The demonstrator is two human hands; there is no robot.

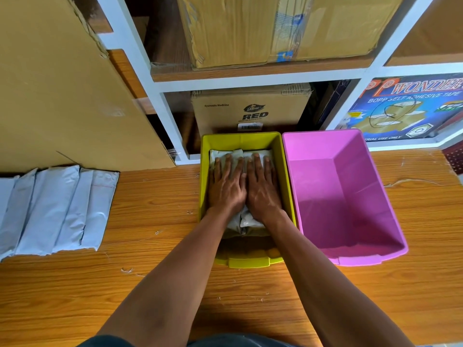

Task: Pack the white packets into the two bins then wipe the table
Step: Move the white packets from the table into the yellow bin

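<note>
Your two hands lie flat, fingers spread, on the soft white plastic packets (251,156) inside the rectangular yellow-green plastic bin (204,176); the left hand (226,186) and right hand (263,189) sit side by side, thumbs nearly touching, pressing down rather than gripping. To do this step well, I would keep the palms broad and push evenly, so the packets settle level and leave room above them; a lopsided press may bunch them against one wall.

That bin holds at least two packets lying side by side under your palms; how many lie beneath I cannot tell. Just beside it on the right, touching or nearly so, the rectangular pink plastic bin (375,196) shows only its bare floor. The row of overlapping white packets (55,211) waits on the wooden table (155,196), well apart to the left.
</note>
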